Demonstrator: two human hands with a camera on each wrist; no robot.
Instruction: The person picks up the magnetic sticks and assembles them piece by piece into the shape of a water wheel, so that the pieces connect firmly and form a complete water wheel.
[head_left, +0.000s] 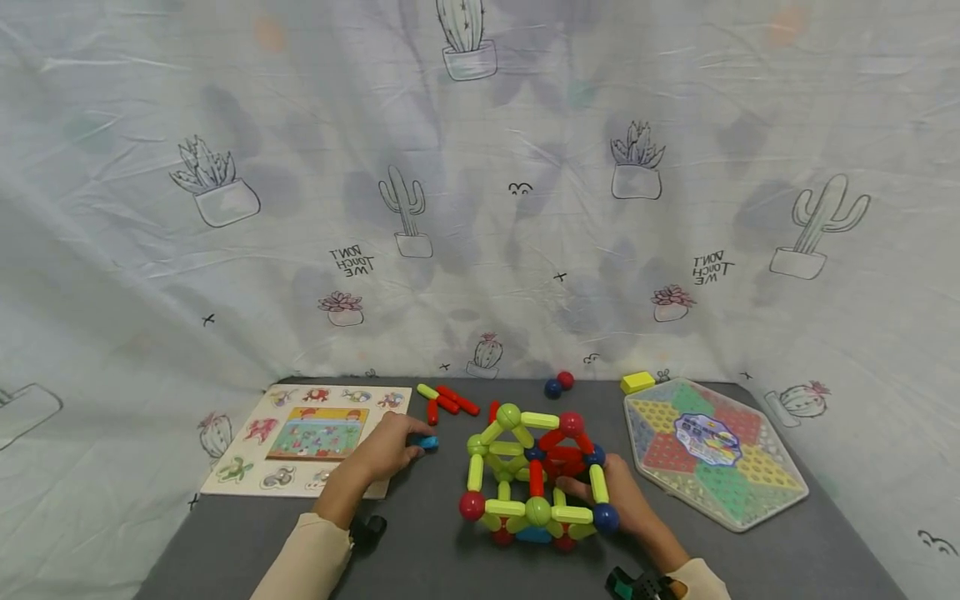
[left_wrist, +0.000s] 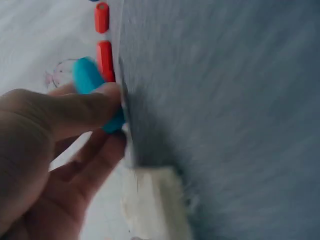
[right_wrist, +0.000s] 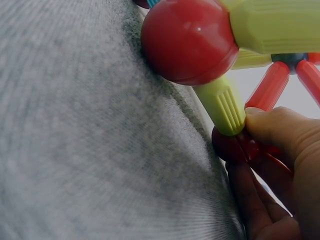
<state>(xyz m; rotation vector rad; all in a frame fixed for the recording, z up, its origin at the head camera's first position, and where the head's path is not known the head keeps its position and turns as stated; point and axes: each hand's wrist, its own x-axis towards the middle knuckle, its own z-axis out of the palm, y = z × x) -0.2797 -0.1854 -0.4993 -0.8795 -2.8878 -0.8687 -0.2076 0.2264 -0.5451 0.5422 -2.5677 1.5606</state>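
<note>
My left hand (head_left: 386, 450) pinches a short blue rod (head_left: 426, 442) just off the right edge of a wooden puzzle board. In the left wrist view the thumb and fingers close round the middle of this rod, and both its ends stick out. Toward the right, a frame (head_left: 536, 479) built of yellow-green and red rods with red, blue and green balls stands on the table. My right hand (head_left: 622, 497) holds it from its right side. The right wrist view shows the thumb against the rods beside a dark red ball (right_wrist: 227, 145), with fingers below.
Loose red rods (head_left: 459, 402) and one yellow-green rod (head_left: 427, 391) lie behind the left hand. A blue ball (head_left: 552, 388) and a red ball (head_left: 565, 380) sit at the back, left of a yellow block (head_left: 637, 382). The puzzle board (head_left: 300, 483) lies left, a hexagonal game board (head_left: 750, 492) right.
</note>
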